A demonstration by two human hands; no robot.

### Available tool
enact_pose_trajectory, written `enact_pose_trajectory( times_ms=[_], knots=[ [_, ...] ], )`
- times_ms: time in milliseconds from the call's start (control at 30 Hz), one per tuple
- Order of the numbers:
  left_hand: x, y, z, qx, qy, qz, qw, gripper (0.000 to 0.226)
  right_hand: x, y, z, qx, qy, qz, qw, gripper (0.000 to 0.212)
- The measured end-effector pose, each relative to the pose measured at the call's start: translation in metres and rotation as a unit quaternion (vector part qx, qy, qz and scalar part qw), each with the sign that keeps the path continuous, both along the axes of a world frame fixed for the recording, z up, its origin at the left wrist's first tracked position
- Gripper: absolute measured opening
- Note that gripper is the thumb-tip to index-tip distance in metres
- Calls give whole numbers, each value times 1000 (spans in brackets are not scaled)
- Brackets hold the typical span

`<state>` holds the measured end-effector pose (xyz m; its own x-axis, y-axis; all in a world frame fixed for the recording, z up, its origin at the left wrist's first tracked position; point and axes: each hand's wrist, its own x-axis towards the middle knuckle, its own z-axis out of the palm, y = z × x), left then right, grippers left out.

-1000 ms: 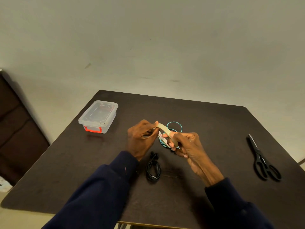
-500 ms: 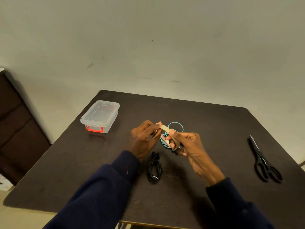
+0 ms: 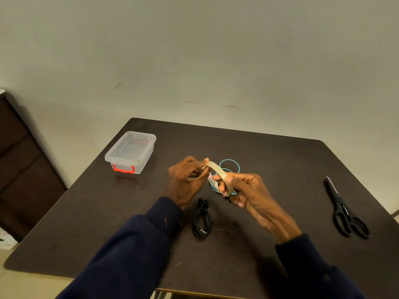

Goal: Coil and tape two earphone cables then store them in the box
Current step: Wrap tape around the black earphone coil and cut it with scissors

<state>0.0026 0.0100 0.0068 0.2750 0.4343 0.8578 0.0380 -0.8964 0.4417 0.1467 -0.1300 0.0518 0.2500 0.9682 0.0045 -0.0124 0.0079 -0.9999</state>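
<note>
The left hand (image 3: 185, 180) pinched one side of the tape (image 3: 217, 171); the right hand (image 3: 252, 193) gripped the other with curled fingers (image 3: 238, 203), above the teal cable (image 3: 230, 160).

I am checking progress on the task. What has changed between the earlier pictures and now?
Nothing has visibly moved. The left hand and right hand hold the tape between them as before, over the turquoise cable. The black cable, box and scissors lie where they were on the table.
</note>
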Motion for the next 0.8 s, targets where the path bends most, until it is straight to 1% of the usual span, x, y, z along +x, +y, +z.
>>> enact_pose_trajectory(
  times_ms=[133,233,333,533,633,700,733,800],
  knots=[
    [-1,2,1,-52,-9,5,999,22,1,-2,1,21,3,20,1000,26],
    [0,-1,5,-94,-29,-12,995,18,1,-2,1,28,6,19,999,29],
    [1,-5,5,-174,-45,-43,983,16,-1,-3,1,39,14,15,999,30],
    [3,-11,9,-327,-56,-114,936,18,-2,-5,2,44,28,16,999,30],
    [5,-11,12,-395,-59,-143,906,17,-3,-5,4,48,32,12,998,30],
    [7,-8,12,-448,-49,-155,879,17,-3,-5,3,52,27,3,998,30],
    [8,-7,11,-468,-36,-160,869,18,-3,-4,4,53,24,-3,998,30],
    [8,-5,8,-470,-13,-169,866,20,-5,-4,5,48,21,-17,998,29]
  ],
)
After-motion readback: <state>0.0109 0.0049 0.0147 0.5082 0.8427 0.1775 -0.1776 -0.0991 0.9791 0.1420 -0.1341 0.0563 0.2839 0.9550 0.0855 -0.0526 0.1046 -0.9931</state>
